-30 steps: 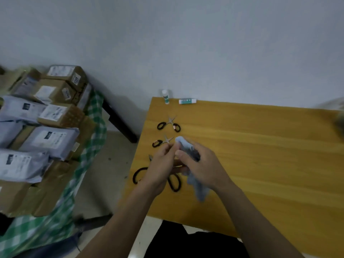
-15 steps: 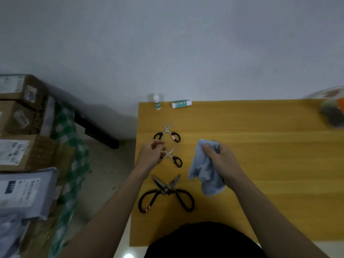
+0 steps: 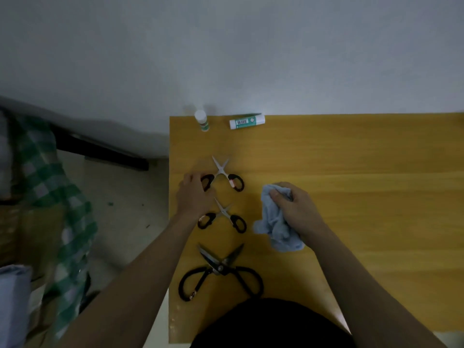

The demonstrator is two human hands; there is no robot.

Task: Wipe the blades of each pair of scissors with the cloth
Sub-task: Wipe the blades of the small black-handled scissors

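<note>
Three pairs of black-handled scissors lie open in a column on the wooden table (image 3: 351,172). The far small scissors (image 3: 222,173) have my left hand (image 3: 194,194) on their left handle loop, fingers curled at it. The middle small scissors (image 3: 226,216) lie just below that hand. Nearest to me are the large scissors (image 3: 221,270). My right hand (image 3: 296,209) grips a crumpled light blue cloth (image 3: 276,227), which rests on the table right of the middle scissors.
A small white bottle (image 3: 201,120) stands and a white-and-green glue stick (image 3: 247,121) lies at the table's far edge by the wall. Left of the table is floor, then a green checked cloth (image 3: 50,184) over stacked goods.
My left hand let go of the middle small scissors and moved up to the far pair's left handle. The right hand with the cloth stayed put. The view tilted further down.
</note>
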